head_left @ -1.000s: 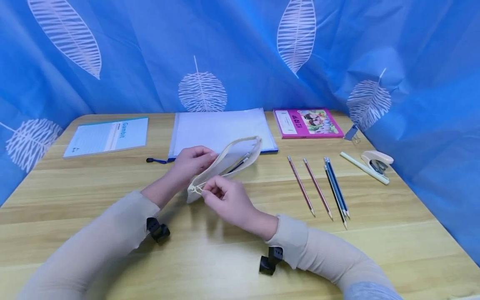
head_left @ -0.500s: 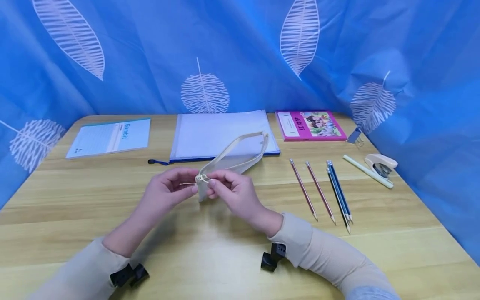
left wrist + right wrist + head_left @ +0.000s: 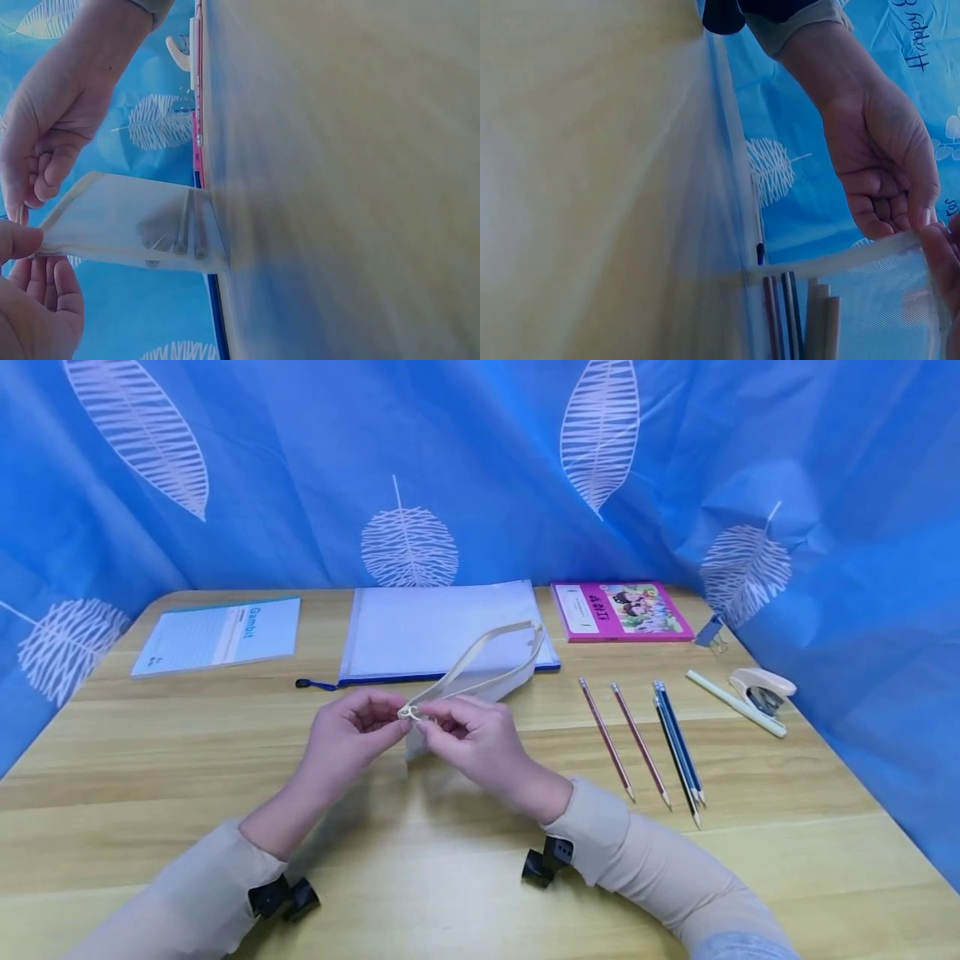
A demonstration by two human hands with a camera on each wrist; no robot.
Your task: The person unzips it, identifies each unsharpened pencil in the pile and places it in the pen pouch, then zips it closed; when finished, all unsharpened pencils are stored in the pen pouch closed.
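A small see-through mesh zipper pouch [image 3: 502, 682] with cream trim is held upright over the table, its mouth spread apart. At its near end, my left hand [image 3: 348, 735] pinches the corner beside the zipper between thumb and fingers. Facing it, my right hand [image 3: 486, 750] pinches the cream zipper pull [image 3: 409, 712], the fingertips of both hands almost meeting. Through the mesh, the left wrist view shows slim dark sticks [image 3: 183, 225] standing inside the pouch. Parts of the pouch's near side are hidden behind my right hand.
Behind the pouch lies a white zipper folder [image 3: 420, 631] with a blue edge. A Gambit notebook [image 3: 217, 635] is at left, a pink book [image 3: 622, 612] at back right. Several pencils [image 3: 641, 743], a pale green stick [image 3: 735, 702], a stapler [image 3: 761, 689] and a binder clip [image 3: 708, 631] are at right.
My left hand has moved from the pouch's far side to its near zipper corner, beside my right hand. The pouch has turned slightly, and both hands have shifted a little right in the last half second.
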